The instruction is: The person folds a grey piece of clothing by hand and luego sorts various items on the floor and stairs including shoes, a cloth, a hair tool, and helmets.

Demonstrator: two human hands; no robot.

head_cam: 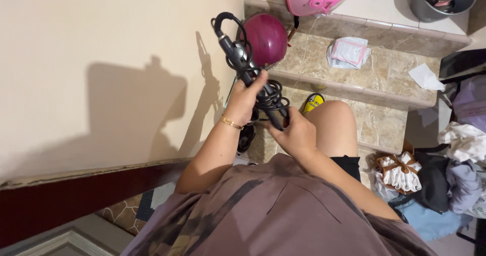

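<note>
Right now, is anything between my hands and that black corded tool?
Nothing visible. The left hand already grips the black tool around its body, and the right hand touches its lower end beside the coiled cord.

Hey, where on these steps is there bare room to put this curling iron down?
Bare marble lies on the step between the white packet and the paper scrap, and on the tread below it, right of the knee. It is crowded by the maroon helmet and around the clothes pile at right.
</note>
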